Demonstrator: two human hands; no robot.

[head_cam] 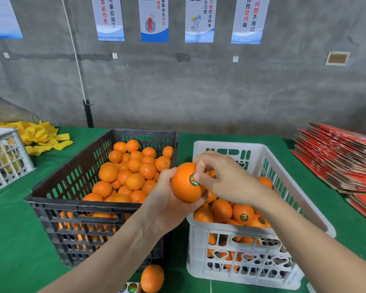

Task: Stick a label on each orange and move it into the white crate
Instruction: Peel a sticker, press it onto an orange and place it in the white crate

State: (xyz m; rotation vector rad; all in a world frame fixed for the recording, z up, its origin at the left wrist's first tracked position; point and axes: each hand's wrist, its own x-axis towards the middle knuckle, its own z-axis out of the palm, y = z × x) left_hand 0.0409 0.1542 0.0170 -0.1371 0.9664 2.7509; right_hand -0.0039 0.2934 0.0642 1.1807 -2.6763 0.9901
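Orange-skinned and centre-frame, the orange (183,185) sat gripped in the upturned left hand (167,199) above the gap between two crates. The right hand (224,176) arched over its top with curled fingers (200,162), holding it while the thumb pressed a round label (193,179) onto the peel. In the left half of the frame a black crate (57,199) on the green table (19,240) was heaped with oranges, and the white crate (220,235) at lower right held more, some showing labels.
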